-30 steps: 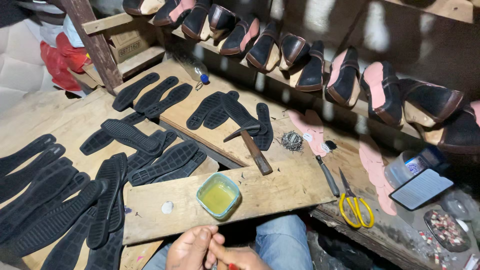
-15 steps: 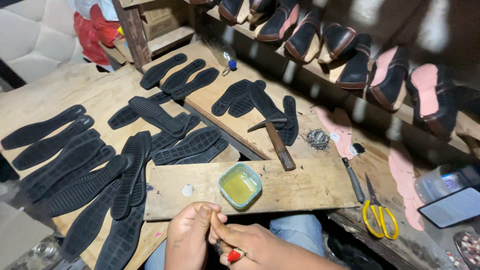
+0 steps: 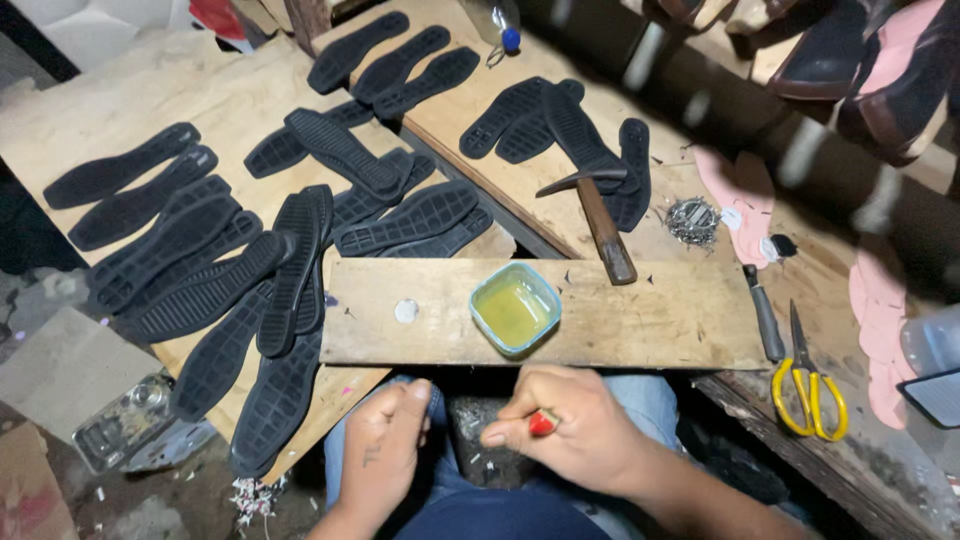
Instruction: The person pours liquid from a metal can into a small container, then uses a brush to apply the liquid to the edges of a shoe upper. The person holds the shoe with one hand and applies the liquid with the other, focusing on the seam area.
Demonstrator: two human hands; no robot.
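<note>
Hands apart now: right hand [image 3: 570, 425] fisted on small red object [image 3: 542, 423], left hand [image 3: 385, 445] loose, empty, below glue bowl [image 3: 515, 309] on counter [image 3: 650, 320].

Black ridged soles [image 3: 300, 265] lay on a pale wooden bench [image 3: 640, 320]; the bowl [image 3: 515, 308] was light blue with yellow liquid; the scissors [image 3: 808, 380] had yellow handles.
</note>
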